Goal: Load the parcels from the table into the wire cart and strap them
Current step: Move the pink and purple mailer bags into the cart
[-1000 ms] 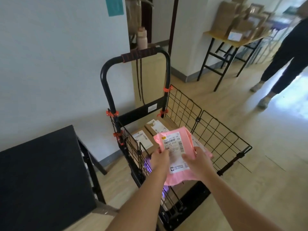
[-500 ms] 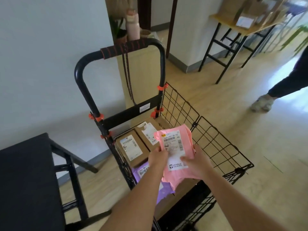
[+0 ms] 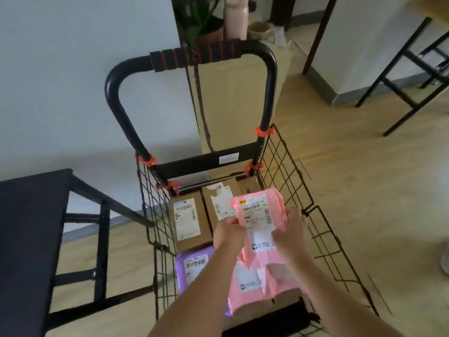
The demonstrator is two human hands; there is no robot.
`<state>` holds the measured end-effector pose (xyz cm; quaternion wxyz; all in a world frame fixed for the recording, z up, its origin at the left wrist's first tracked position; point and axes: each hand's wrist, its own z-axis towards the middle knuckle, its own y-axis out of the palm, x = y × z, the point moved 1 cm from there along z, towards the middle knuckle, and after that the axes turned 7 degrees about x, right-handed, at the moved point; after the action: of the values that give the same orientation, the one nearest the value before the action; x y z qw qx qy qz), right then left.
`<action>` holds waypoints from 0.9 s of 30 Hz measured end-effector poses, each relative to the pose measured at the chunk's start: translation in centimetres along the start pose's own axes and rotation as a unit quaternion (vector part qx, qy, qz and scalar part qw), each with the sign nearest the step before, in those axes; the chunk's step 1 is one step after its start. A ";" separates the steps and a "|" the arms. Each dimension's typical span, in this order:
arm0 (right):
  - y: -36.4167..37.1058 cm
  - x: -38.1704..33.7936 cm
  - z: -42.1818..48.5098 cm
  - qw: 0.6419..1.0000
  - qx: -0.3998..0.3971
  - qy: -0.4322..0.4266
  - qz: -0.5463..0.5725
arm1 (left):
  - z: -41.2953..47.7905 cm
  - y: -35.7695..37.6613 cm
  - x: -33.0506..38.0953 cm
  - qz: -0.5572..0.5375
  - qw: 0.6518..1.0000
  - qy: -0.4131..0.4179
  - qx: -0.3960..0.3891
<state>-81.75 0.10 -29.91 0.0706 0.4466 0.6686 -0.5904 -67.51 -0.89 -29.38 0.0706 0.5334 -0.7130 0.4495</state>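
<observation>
Both hands hold a pink mailer parcel (image 3: 261,215) with a white label over the black wire cart (image 3: 286,171). My left hand (image 3: 229,231) pinches its left edge and my right hand (image 3: 291,229) grips its right side. Inside the cart lie two brown cardboard boxes (image 3: 187,222) side by side at the back, a purple mailer (image 3: 192,266) at the front left and another pink mailer (image 3: 257,285) below my hands. A dark strap (image 3: 201,103) hangs from the cart's handle (image 3: 194,57).
A black table (image 3: 26,239) stands at the left, close to the cart. A tall tan panel (image 3: 230,98) leans behind the handle, with a potted plant (image 3: 194,23) and a pink bottle (image 3: 234,18) beyond. Another black-legged table (image 3: 413,69) is at the right on the wood floor.
The view has closed in on the cart and tilted down. Both hands have carried the pink parcel lower over the basket. The person at the right has left the view.
</observation>
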 end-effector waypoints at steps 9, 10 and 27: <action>2.8 1.6 9.6 0.990 -0.073 -0.069 -0.103 | 6.1 8.1 4.6 0.041 0.994 -0.004 0.101; 3.5 1.6 10.1 0.989 -0.086 -0.066 -0.105 | 6.8 8.8 4.8 0.045 0.994 -0.002 0.104; 11.4 5.2 18.1 0.975 -0.200 -0.029 -0.097 | 14.2 15.4 4.0 -0.055 0.989 -0.136 0.014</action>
<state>-84.88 -13.76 -46.69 0.1206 0.3392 0.8107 -0.4618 -76.56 -13.47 -44.10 -0.0092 0.6292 -0.6791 0.3780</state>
